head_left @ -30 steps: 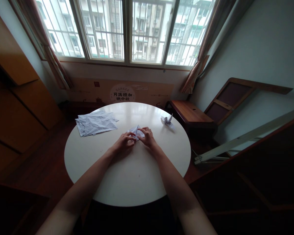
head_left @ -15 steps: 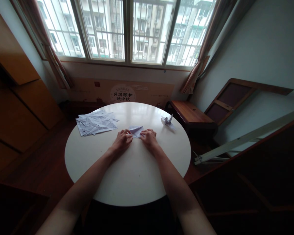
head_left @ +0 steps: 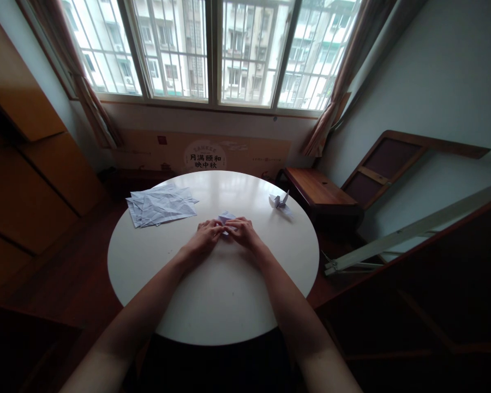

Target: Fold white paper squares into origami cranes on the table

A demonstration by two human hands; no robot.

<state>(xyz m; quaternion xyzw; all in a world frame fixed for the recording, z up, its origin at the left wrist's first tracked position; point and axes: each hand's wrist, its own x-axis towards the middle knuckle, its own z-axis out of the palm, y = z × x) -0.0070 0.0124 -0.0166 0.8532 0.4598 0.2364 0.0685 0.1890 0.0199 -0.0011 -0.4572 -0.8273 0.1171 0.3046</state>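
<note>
A small folded sheet of paper (head_left: 226, 216), pale and bluish, lies near the middle of the round white table (head_left: 221, 295). My left hand (head_left: 208, 233) grips its left side with bent fingers. Over its right side and middle reaches my right hand (head_left: 242, 229), fingers closed on the paper close to the left fingertips. Much of the sheet is covered by the fingers, so its exact folds cannot be made out.
A stack of creased paper sheets (head_left: 161, 206) lies at the table's back left. At the back right rests a folded paper crane (head_left: 281, 203). Beyond the table's right edge stands a low wooden bench (head_left: 321, 188).
My right hand has moved left and inward over the paper, close to the left hand. The paper has turned and less of it shows. The stack and the crane have not moved.
</note>
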